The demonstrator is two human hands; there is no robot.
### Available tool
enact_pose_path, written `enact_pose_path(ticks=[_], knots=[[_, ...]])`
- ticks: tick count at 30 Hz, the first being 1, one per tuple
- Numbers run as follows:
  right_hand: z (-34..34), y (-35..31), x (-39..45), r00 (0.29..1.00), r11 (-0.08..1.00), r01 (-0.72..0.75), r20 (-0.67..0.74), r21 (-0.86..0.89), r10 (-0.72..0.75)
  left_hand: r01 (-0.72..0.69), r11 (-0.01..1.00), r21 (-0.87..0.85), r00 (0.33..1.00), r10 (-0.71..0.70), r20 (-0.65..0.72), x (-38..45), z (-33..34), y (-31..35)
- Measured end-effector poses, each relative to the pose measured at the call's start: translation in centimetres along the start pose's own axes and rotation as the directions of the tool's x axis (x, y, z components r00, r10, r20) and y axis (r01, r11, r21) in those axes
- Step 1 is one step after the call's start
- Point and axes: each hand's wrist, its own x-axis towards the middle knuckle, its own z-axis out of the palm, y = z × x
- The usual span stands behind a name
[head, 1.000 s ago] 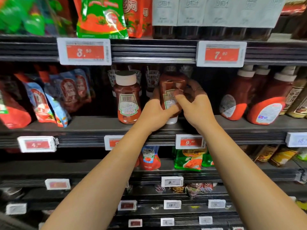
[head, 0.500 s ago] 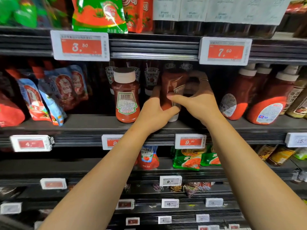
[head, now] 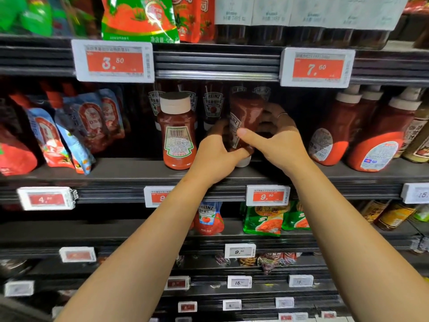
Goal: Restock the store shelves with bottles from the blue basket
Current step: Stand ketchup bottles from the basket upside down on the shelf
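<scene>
Nearest the camera, two bare forearms reached up from 6 o'clock toward the middle shelf. The left hand curled round the lower part of a ketchup bottle from its 9 o'clock side, the grip closed on it. The right hand wrapped it from 3 o'clock, thumb across the front, fingers behind, also gripping. The bottle stood cap-down, its white cap at or just above the shelf; whether it bore weight could not be told.

Just beside it at 9 o'clock stood a second bottle, cap-up with its barcode label facing out. Behind both, further Heinz bottles filled the back row. Other squeeze bottles sat well apart at 3 o'clock.

The blue basket was not in view.

As a judgement, the risk was tipping: a bottle balanced on a narrow cap could topple if released before settling, or nudge the back row or its neighbour during turning.
</scene>
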Motion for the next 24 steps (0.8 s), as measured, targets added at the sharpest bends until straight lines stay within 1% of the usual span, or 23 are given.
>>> enact_pose_path(ticks=[2, 3, 6, 10, 12, 14, 15, 18, 21, 24], knots=[[0.4, 0.1, 0.2, 1.0, 0.998, -0.013, 0.005, -0.054, 0.013, 0.007, 1.0, -0.017, 1.0, -0.007, -0.003, 0.0, 0.0, 0.0], [0.5, 0.2, 0.3, 1.0, 0.998, -0.027, 0.004, -0.054, 0.027, 0.011, 0.999, -0.037, 1.0, -0.012, -0.012, 0.0, 0.0, 0.0], [0.3, 0.6, 0.5, 0.997, 0.997, -0.073, 0.018, 0.006, 0.072, 0.023, 0.998, -0.055, 0.999, -0.026, -0.045, 0.0, 0.1, 0.1], [0.0, 1.2, 0.7, 0.995, 0.996, -0.081, 0.07, 0.04, 0.078, 0.004, 0.999, 0.032, 0.998, -0.002, -0.065, 0.0, 0.2, 0.1], [0.1, 1.3, 0.7, 0.994, 0.997, -0.078, 0.069, -0.023, 0.08, -0.017, 0.997, 0.079, 0.996, 0.024, -0.083, 0.1, 0.3, 0.2], [0.3, 1.5, 0.6, 0.997, 0.989, -0.06, 0.036, -0.133, 0.065, -0.023, 0.992, 0.12, 0.995, 0.034, -0.096, 0.2, 0.4, 0.2], [0.3, 1.6, 0.5, 0.998, 0.987, -0.059, 0.019, -0.148, 0.063, -0.018, 0.991, 0.134, 0.994, 0.032, -0.106, 0.3, 0.4, 0.2], [0.5, 1.9, 0.9, 0.994, 0.99, -0.105, 0.02, -0.089, 0.107, -0.015, 0.988, 0.152, 0.988, 0.037, -0.148, 0.5, 0.3, 0.2], [0.5, 2.1, 1.8, 0.987, 0.988, -0.145, 0.061, -0.048, 0.148, -0.016, 0.982, 0.186, 0.988, 0.044, -0.146, 0.3, 0.2, 0.3], [0.5, 2.2, 2.0, 0.984, 0.987, -0.153, 0.082, -0.043, 0.156, 0.005, 0.948, 0.319, 0.987, 0.047, -0.156, -0.1, 0.2, 0.6]])
